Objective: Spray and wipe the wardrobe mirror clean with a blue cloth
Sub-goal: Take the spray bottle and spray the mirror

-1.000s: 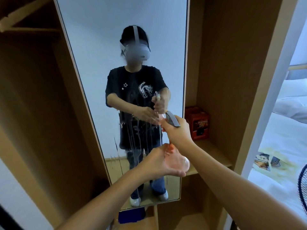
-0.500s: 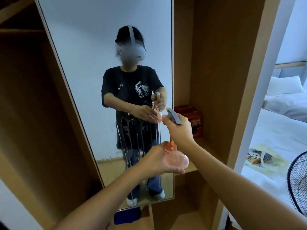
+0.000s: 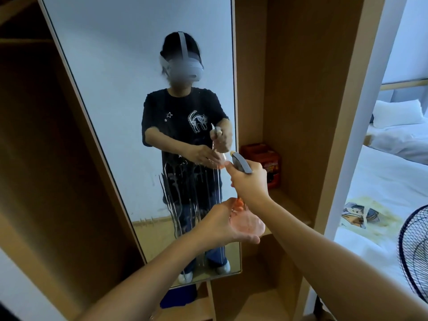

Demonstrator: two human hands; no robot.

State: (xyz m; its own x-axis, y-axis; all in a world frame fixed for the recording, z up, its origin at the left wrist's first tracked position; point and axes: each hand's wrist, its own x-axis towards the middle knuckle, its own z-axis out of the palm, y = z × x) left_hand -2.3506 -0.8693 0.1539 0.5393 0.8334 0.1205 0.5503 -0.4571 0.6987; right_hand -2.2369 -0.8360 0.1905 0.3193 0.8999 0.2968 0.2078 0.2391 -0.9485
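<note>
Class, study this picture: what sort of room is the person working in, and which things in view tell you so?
Most likely a bedroom. A wooden wardrobe with open shelves carries a tall mirror streaked with spray, and a bed with white bedding and a pillow stands to the right, beside a fan.

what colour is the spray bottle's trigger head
Grey, on the clear orange-tinted plastic spray bottle, gripped by the right hand; head view.
</note>
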